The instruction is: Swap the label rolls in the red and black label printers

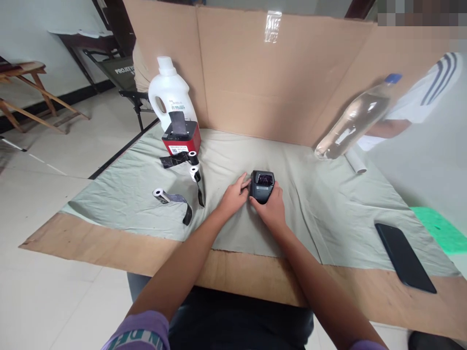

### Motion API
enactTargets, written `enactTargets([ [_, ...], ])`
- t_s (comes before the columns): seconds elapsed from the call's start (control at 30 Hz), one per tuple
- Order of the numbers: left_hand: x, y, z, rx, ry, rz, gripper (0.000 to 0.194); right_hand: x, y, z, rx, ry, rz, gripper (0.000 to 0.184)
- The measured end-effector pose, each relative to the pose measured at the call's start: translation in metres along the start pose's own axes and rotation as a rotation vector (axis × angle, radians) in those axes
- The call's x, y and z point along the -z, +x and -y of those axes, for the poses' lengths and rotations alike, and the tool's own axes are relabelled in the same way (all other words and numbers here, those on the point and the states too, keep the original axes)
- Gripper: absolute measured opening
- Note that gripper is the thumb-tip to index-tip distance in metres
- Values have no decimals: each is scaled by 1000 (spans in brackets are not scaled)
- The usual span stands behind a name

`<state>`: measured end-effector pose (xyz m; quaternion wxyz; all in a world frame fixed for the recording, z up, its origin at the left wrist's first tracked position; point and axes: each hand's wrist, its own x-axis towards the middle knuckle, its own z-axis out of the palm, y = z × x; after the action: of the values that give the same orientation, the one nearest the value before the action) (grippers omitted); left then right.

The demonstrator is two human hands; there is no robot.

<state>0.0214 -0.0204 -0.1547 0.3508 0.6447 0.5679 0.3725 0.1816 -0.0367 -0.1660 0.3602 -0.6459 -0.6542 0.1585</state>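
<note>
A small black boxy device [262, 193] with a dark glossy window and a small label sits on the cloth at the middle of the table. My right hand [272, 206] is wrapped round its lower right side, thumb on the near left edge. Just left of the device is my left hand [234, 197], fingers partly stretched out, fingertips close to its left edge; whether they touch it I cannot tell. Farther left lie small paper rolls with dark unrolled strips: one roll [160, 195] in front, another [194, 172] behind it, and a third [193, 157] by the printer.
A red and black receipt printer [189, 141] stands before a white detergent bottle [170, 90]. A cardboard screen [255, 87] rises behind. At right, a large clear bottle [353, 121] leans by a white tube [355, 162]; a phone [404, 257] lies near the edge. A person's arm [390, 127] shows beyond.
</note>
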Motion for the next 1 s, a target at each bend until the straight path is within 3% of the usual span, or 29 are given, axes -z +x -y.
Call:
enactTargets([
  [0.37, -4, 2, 7, -96, 362, 86, 52, -2, -3, 0, -1, -11, -56, 102],
  [0.53, -8, -3, 7, -72, 320, 44, 69, 0, -2, -1, 14, -16, -44, 103],
  [0.73, -6, 1, 6, -111, 289, 65, 71, 1, -1, 0, 0, 2, -39, 105],
  [1.0, 0, 6, 5, -84, 295, 83, 71, 4, -3, 4, 22, 6, -77, 91],
])
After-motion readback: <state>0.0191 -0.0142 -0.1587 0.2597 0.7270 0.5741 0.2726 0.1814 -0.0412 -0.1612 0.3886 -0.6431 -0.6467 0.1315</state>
